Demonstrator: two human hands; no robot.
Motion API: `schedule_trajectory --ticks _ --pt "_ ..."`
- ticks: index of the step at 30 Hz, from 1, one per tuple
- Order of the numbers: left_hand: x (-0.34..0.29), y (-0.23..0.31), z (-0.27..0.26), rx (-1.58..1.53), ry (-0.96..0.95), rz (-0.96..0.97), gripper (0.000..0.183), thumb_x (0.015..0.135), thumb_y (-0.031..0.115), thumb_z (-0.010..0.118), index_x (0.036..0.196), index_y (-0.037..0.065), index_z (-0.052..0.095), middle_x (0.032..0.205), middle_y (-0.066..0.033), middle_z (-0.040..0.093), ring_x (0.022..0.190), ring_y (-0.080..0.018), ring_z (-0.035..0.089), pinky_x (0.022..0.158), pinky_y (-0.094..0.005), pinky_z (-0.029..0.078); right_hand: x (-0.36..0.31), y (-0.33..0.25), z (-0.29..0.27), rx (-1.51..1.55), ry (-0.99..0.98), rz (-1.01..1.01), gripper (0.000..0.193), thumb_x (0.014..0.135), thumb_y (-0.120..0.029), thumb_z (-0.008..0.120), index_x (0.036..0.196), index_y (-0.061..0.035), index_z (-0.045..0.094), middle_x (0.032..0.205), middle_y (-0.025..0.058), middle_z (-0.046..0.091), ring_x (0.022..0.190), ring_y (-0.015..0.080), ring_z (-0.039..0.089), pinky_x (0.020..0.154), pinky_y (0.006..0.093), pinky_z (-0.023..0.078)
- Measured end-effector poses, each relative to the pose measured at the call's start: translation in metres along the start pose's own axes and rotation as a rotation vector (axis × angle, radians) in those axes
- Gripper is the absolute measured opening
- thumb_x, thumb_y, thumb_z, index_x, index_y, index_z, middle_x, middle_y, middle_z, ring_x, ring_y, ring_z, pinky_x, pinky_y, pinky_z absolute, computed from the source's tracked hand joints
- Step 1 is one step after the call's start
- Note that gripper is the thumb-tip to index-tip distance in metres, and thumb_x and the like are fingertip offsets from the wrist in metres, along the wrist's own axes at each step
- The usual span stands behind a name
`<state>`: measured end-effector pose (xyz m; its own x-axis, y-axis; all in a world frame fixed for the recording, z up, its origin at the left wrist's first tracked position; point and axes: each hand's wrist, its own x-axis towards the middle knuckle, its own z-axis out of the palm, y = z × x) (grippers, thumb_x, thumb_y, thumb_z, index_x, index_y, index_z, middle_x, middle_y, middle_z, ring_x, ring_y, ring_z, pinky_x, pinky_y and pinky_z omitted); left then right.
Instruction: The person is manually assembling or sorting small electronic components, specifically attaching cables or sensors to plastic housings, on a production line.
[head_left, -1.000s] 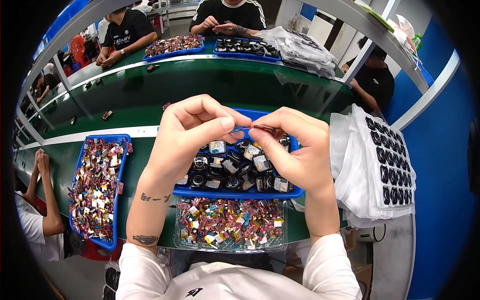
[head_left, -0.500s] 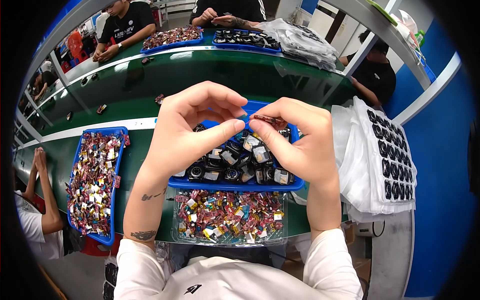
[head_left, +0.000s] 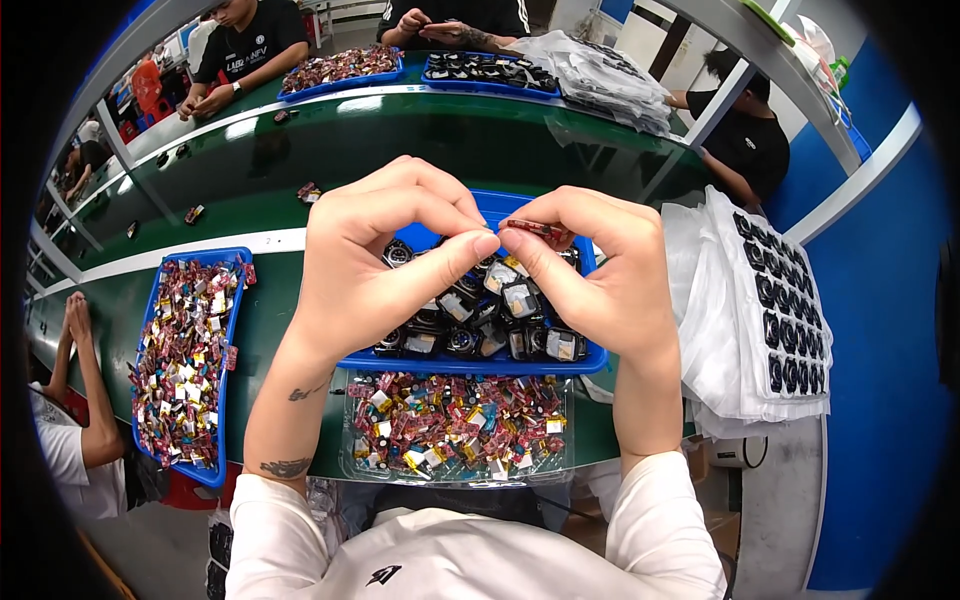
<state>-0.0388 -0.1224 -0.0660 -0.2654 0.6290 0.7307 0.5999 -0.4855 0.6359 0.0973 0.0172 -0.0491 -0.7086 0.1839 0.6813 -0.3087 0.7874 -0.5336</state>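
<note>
My right hand [head_left: 610,275] pinches a small red circuit board [head_left: 537,230] between thumb and fingers. My left hand [head_left: 365,255] is closed in a pinch right beside the board's left end. Whatever lies between its thumb and fingertip is hidden or too small to name. Both hands hover above a blue tray [head_left: 470,366] of black, round-faced, watch-like cases [head_left: 520,302], and they cover part of it. Nearer to me is a clear plastic tray [head_left: 460,482] heaped with red boards, which have white and yellow parts attached.
A second blue tray [head_left: 228,390] of boards stands at left. Stacked white sheets [head_left: 740,395] with rows of black cases lie at right. Beyond a white rail [head_left: 210,248] runs a green belt [head_left: 400,130] with scattered pieces. Other people sit across and at left.
My left fingertips have closed from a wider curl into a pinch, nearer the right hand. The right hand still holds the board. Loose pieces on the belt have shifted slightly left.
</note>
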Motion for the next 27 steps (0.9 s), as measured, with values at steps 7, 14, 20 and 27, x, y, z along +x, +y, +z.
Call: schedule_trajectory --ticks 7,14,20,27 --pt "0.0 -0.004 -0.002 -0.089 0.177 0.112 0.004 0.077 -0.006 0.069 0.079 -0.004 0.066 0.088 -0.0112 0.063 0.078 -0.0134 0.059 0.068 -0.0235 0.048 0.0 0.0 -0.002 0.14 -0.032 0.055 0.008 0.073 -0.002 0.068 0.08 0.0014 0.068 0.068 0.0083 0.066 0.059 0.0111 0.061 0.054 0.0226 0.048" --pt "0.001 -0.003 -0.009 -0.268 0.318 -0.019 0.003 0.08 -0.003 0.067 0.08 -0.003 0.064 0.088 -0.0082 0.062 0.077 -0.0097 0.056 0.068 -0.0201 0.044 -0.001 0.001 -0.01 0.043 0.046 0.041 0.007 0.073 -0.003 0.069 0.08 0.0007 0.068 0.068 0.0081 0.065 0.058 0.0111 0.06 0.053 0.0228 0.046" --pt "0.002 0.007 -0.02 -0.1 -0.306 -0.161 0.011 0.067 -0.001 0.075 0.074 0.0 0.067 0.075 -0.0091 0.065 0.069 -0.0141 0.06 0.06 -0.0248 0.045 0.004 0.008 -0.007 0.025 0.153 -0.048 0.008 0.073 -0.002 0.07 0.081 -0.0003 0.069 0.07 0.0071 0.066 0.059 0.0114 0.06 0.054 0.0227 0.046" --pt "-0.008 -0.001 0.0 0.161 -0.639 -0.179 0.013 0.07 0.008 0.077 0.077 0.002 0.068 0.07 -0.006 0.065 0.063 -0.0167 0.063 0.056 -0.0267 0.048 0.005 0.004 -0.008 -0.031 0.189 -0.138 0.01 0.071 0.001 0.071 0.081 -0.0006 0.069 0.072 0.008 0.067 0.061 0.0132 0.062 0.055 0.0238 0.047"
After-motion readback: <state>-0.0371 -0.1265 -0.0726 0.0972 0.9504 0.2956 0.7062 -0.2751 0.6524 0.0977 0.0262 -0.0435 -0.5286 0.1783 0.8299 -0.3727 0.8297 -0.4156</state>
